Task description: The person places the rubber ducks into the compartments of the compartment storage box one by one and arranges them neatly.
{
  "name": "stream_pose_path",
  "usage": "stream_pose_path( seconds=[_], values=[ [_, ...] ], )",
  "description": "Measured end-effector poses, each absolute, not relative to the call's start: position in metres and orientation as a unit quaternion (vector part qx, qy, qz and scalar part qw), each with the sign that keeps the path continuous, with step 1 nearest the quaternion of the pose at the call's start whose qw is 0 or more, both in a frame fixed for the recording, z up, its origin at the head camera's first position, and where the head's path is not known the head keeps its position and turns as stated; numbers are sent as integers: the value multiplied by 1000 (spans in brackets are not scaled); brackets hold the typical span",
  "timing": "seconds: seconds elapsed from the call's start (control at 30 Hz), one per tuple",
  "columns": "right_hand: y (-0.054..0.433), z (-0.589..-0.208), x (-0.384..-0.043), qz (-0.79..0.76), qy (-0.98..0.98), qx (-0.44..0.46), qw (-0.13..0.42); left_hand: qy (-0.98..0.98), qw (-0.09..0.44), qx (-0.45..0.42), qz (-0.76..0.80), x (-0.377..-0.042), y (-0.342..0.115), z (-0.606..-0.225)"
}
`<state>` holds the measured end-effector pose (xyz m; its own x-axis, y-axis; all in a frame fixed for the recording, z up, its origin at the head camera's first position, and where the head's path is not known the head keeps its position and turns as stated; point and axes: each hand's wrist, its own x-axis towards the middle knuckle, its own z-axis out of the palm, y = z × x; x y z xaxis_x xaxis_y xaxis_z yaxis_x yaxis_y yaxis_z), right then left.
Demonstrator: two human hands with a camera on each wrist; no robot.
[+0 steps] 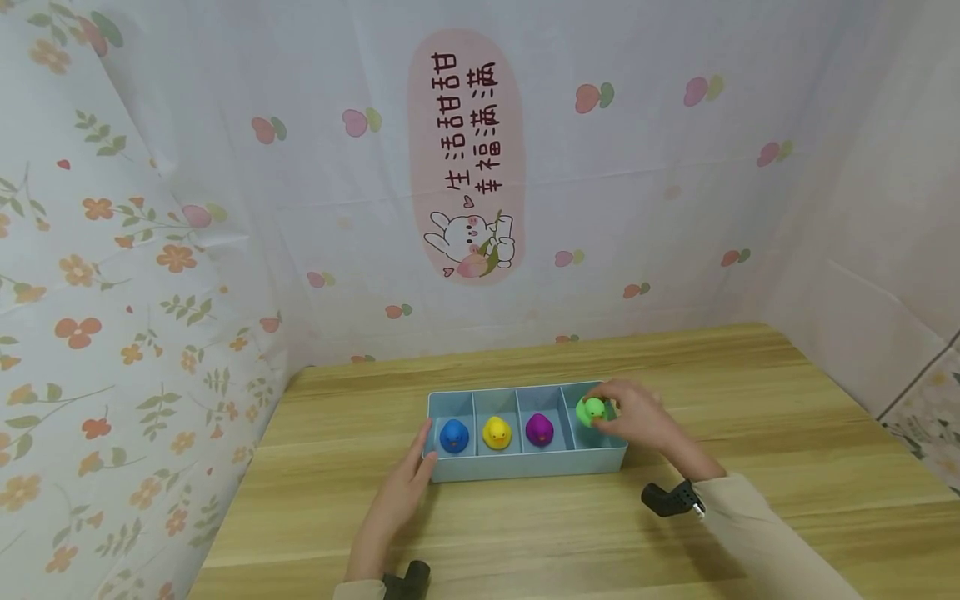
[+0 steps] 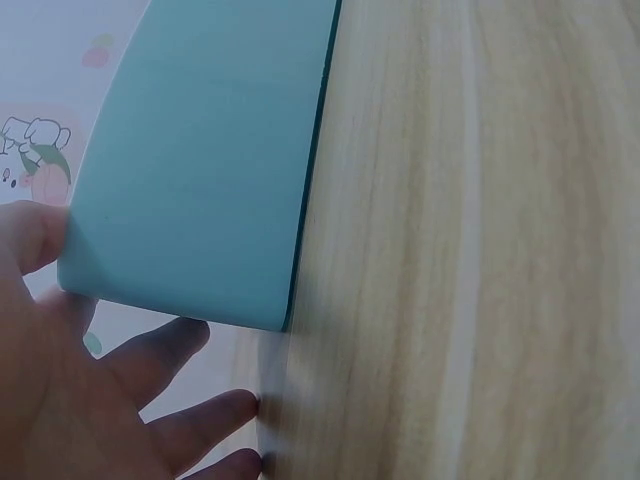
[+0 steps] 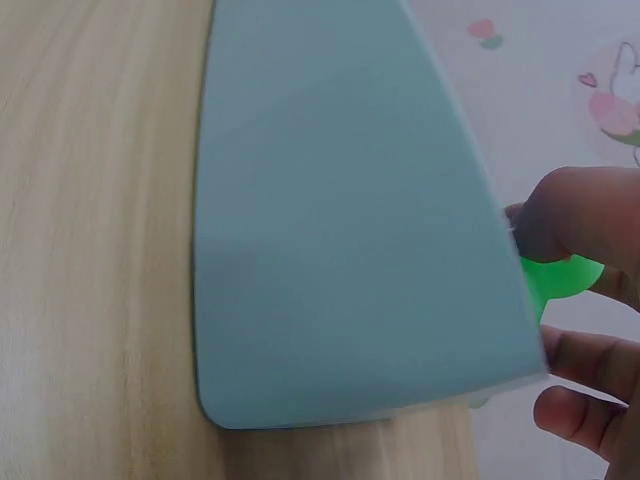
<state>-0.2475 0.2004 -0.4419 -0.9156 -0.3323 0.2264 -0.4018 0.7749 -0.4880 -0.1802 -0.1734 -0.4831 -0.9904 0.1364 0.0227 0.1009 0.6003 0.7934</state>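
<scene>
A light blue box (image 1: 525, 467) with side-by-side compartments lies on the wooden table. From left to right sit a blue duck (image 1: 453, 436), a yellow duck (image 1: 497, 432) and a purple duck (image 1: 539, 429), each in its own compartment. In the rightmost compartment, my right hand (image 1: 637, 415) pinches a green toy duck (image 1: 591, 412) between thumb and fingers. My left hand (image 1: 405, 483) holds the box's left front corner, thumb at the rim and fingers along the end wall. In the right wrist view, the box wall partly hides the green duck (image 3: 562, 277).
The wooden table (image 1: 315, 500) extends on all sides of the box. Behind it hangs a white printed cloth (image 1: 637, 208), with a flowered cloth (image 1: 112, 333) at the left. Black straps with camera mounts (image 1: 671, 498) sit at the wrists.
</scene>
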Motion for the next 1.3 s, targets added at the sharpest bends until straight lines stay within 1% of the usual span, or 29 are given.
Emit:
stream_pose_path(
  seconds=[0.67, 1.03, 1.3],
  values=[
    [185, -454, -246, 154, -969, 179, 71, 893, 18, 64, 445, -177, -173, -482],
    [180, -451, -248, 105, -975, 191, 51, 895, 22, 56, 441, -174, -172, -481],
    [181, -452, -249, 79, -974, 204, 63, 894, 24, 56, 445, -174, -171, -480]
  ],
)
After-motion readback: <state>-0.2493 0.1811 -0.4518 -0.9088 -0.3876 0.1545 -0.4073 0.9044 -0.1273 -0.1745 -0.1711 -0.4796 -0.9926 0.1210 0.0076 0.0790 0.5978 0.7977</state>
